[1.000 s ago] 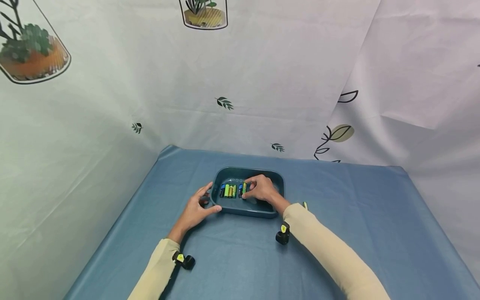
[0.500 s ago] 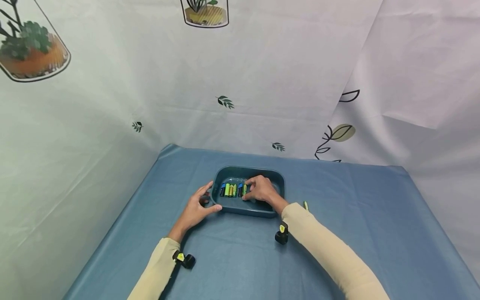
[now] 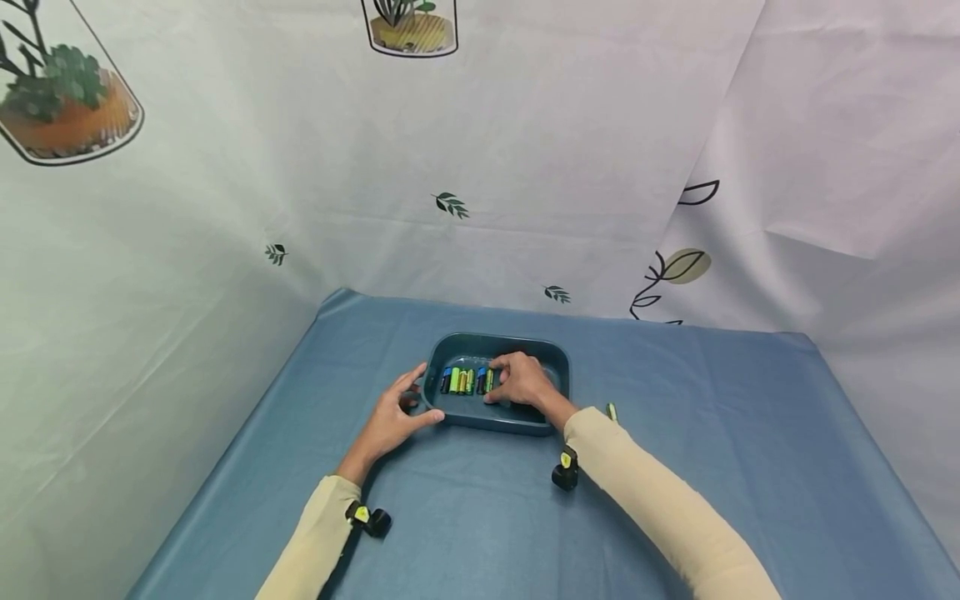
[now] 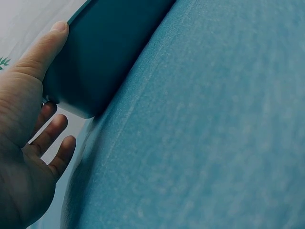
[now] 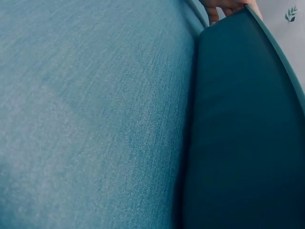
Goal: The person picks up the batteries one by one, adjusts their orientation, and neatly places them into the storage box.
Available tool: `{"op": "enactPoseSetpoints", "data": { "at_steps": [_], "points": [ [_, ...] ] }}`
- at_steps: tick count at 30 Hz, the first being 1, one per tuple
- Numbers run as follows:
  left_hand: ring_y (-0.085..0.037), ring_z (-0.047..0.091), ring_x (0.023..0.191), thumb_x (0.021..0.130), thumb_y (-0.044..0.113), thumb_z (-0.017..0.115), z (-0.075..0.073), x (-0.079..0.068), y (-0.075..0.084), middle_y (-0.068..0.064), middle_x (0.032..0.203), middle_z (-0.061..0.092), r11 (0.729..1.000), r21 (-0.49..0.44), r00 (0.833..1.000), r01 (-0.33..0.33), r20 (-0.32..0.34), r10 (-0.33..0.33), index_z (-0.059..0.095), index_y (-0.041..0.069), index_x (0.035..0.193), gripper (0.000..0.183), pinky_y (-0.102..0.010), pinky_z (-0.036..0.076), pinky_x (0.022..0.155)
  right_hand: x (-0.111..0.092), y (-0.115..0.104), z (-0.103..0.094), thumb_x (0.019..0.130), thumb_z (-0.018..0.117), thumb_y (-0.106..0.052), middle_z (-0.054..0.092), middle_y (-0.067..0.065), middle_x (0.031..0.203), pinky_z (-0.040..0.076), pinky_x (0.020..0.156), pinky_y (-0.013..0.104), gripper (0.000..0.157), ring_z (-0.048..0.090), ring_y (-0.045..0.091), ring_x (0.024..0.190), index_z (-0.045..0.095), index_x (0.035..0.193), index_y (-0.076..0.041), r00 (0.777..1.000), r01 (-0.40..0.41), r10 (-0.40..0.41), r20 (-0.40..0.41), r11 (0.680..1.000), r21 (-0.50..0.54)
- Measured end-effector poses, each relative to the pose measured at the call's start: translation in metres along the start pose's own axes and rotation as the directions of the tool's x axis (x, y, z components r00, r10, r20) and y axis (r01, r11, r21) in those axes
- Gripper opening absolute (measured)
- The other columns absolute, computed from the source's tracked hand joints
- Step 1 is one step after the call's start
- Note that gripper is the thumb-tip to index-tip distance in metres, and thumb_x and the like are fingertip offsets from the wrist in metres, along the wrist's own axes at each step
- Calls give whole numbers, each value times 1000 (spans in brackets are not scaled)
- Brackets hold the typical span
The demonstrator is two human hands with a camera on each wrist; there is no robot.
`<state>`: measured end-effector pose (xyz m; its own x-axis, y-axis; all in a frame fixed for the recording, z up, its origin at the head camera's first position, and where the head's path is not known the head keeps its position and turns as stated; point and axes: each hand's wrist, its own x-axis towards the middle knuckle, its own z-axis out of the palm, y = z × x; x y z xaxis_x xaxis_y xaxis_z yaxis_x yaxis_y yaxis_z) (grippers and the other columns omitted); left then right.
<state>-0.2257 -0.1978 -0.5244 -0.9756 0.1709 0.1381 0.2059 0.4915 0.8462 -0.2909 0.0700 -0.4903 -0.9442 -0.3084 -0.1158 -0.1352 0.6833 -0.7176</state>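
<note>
A dark teal rectangular tray sits on the cloth. My left hand holds its near left corner; in the left wrist view the thumb lies along the rim of the tray, with other fingers spread below. Inside the tray, my right hand has thumb and forefinger at the two ends of a slim green battery. Beside that one lies a blue-and-black battery. Further left, several batteries form a side-by-side row. The right wrist view shows only the outer wall of the tray and part of the left hand.
One more green battery lies on the blue cloth right of the tray, close to the right sleeve. White printed fabric hangs behind and along the sides of the table.
Both hands stay almost where they were. The right thumb and forefinger shift only slightly at the green battery, and the tray keeps its place.
</note>
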Motion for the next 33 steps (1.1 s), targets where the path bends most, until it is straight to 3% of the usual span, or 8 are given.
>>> {"op": "enactPoseSetpoints", "data": {
  "at_steps": [10,18,25,33],
  "points": [
    [-34,57,122,84,39,86,1,1,-1,-13,158,41,1000,11,1000,-10,-1,10,37,23,160,92,-59,49,97,-6,-3,-10,77,93,-24,61,-1,81,45,66,32,62,53,16,66,69,133,-13,998,51,-51,-29,999,-15],
    [-34,57,122,85,37,86,1,1,-1,-14,157,42,1000,5,1000,-20,3,20,37,22,160,91,-58,49,97,-30,-7,-42,84,87,-28,66,10,96,42,66,35,57,51,17,71,68,135,-11,985,162,-161,-57,987,3],
    [-33,57,122,85,36,86,1,0,-1,-13,156,42,1000,3,1000,-25,3,25,38,21,160,91,-58,48,98,-55,9,-72,85,86,-30,64,11,102,45,72,38,57,53,20,82,67,136,-10,962,251,-242,-130,966,64],
    [-34,58,121,83,38,87,0,0,-1,-12,156,43,1000,6,1000,-13,-5,13,38,24,160,92,-59,48,97,-79,33,-98,86,85,-34,66,11,109,50,78,41,52,61,26,98,70,132,-16,931,280,-272,-244,960,-5]
  ]
}}
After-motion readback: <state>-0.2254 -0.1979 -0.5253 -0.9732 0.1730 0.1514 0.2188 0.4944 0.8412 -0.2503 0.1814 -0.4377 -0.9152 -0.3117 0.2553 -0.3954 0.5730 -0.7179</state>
